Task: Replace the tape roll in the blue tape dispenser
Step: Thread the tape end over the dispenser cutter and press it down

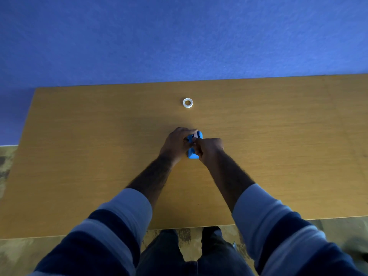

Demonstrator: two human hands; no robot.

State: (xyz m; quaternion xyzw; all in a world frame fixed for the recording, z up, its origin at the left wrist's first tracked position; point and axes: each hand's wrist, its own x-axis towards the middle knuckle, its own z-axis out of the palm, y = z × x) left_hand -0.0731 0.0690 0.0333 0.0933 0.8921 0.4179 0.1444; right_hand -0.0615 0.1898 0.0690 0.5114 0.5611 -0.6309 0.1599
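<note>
The blue tape dispenser [192, 154] stands near the middle of the wooden table [79, 156], mostly covered by both hands. My left hand [176, 143] grips its left side, thumb reaching over the top. My right hand [209, 149] holds the right side, its fingertips pinched at something white in the dispenser's top opening; whether that is tape or a roll core I cannot tell. A white tape roll [187, 102] lies flat on the table farther back, apart from both hands.
A blue wall [179, 36] rises right behind the table's far edge. The table's left end is at the left of view, its near edge by my legs. Patterned floor shows below and to the left.
</note>
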